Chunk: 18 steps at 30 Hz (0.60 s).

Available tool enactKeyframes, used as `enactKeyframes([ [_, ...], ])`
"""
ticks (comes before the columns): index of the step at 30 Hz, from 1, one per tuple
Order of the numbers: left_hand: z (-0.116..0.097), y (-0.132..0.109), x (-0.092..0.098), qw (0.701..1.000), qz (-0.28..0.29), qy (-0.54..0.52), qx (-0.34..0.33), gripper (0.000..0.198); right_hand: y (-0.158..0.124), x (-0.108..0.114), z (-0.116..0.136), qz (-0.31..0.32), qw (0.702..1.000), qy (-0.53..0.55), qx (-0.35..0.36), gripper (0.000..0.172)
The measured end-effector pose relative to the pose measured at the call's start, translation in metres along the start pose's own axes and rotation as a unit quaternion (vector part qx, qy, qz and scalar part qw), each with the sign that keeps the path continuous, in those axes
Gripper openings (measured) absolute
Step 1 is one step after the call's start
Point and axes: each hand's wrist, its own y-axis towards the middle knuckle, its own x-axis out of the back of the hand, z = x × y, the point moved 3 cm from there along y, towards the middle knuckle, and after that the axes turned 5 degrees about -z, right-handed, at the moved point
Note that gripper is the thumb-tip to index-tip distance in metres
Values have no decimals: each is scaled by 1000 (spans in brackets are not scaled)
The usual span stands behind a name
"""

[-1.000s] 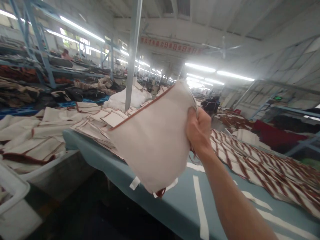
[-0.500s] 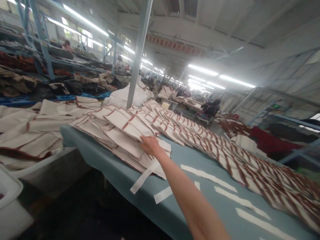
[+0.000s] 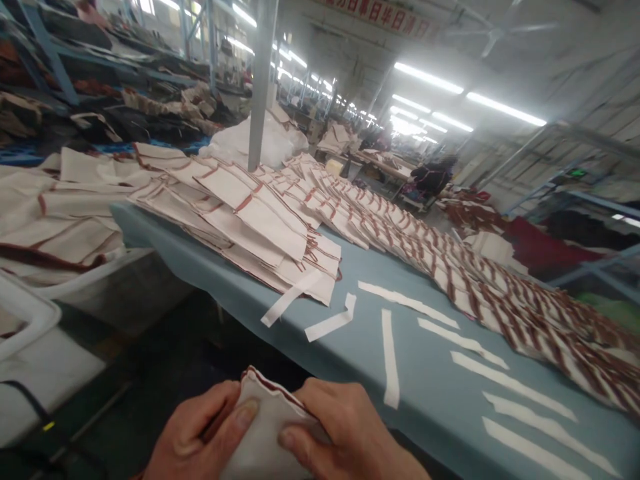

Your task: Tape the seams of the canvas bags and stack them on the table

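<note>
Close to me, at the bottom of the view, a cream fabric piece with brown edging (image 3: 275,433) is held up between both hands. My left hand (image 3: 200,427) pinches its left edge, thumb on the front face. On the other side my right hand (image 3: 350,427) grips the top right part, with the thumb bent over the front. The lower end of the piece runs out of view. Beyond the hands, a stack of similar cream pieces (image 3: 250,220) lies on the blue-green table cover (image 3: 350,360).
Several white strips (image 3: 390,360) lie on the table's near side. Long overlapping rows of brown-edged pieces (image 3: 420,247) run along its far side. At left stands a white bin (image 3: 100,280) heaped with cream fabric. A metal post (image 3: 263,87) rises behind the stack.
My right hand has come back from the stack towards me. A cream piece is now held near my body by both hands; my left hand has come into view. The camera has tilted down.
</note>
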Motion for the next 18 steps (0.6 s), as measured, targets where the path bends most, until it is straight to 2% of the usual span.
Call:
enactKeyframes([
  [2,3,-1,-3,996,9,46,-74,42,-27,-16,2,-138,985,-90,42,47],
  [4,5,-6,-8,981,-12,103,-166,33,-46,-26,-1,-254,956,-144,35,45],
  [7,6,-18,-19,944,-56,175,-274,39,-65,-33,-8,-347,923,-165,11,33],
  [10,7,-26,-25,926,-89,209,-301,46,-81,-36,-13,-390,907,-158,1,25],
  [12,6,-28,-25,917,-99,226,-312,42,-88,-38,-14,-400,904,-150,-3,22],
  [15,4,-27,-26,911,-96,234,-327,32,-93,-37,-15,-395,906,-150,2,22],
  [18,2,-24,-26,918,-120,218,-308,22,-90,-28,-12,-380,910,-165,16,25],
])
